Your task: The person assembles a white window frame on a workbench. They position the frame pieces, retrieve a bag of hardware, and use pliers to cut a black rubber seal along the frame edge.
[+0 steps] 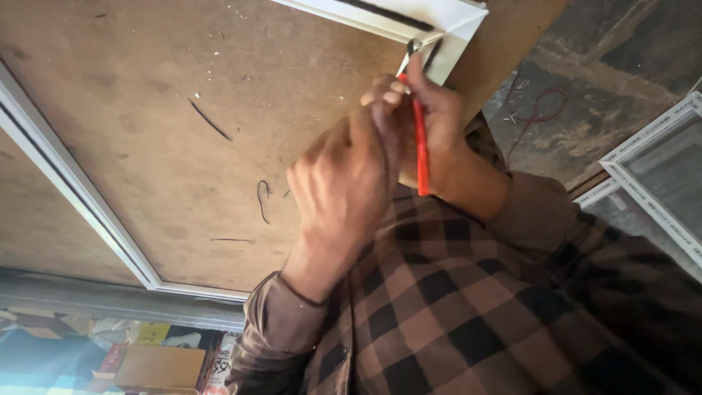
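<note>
My right hand [446, 128] grips red-handled pliers [421, 157], whose metal jaws [413, 47] bite at the corner of a white window frame [457, 25]. My left hand [344, 183] reaches in from the lower left. Its curled fingers press together at the top of the pliers' handle, right beside my right hand's fingers. A black rubber strip [387, 13] runs in the frame's groove up to that corner. The frame lies on a brown board [146, 80]. What the jaws pinch is too small to tell.
The frame's other white rail [73, 183] crosses the board at the left. Short black rubber scraps [208, 121] lie on the board. A second white frame with mesh [658, 183] and a red wire [541, 110] lie on the floor at right. Cardboard boxes [157, 366] sit lower left.
</note>
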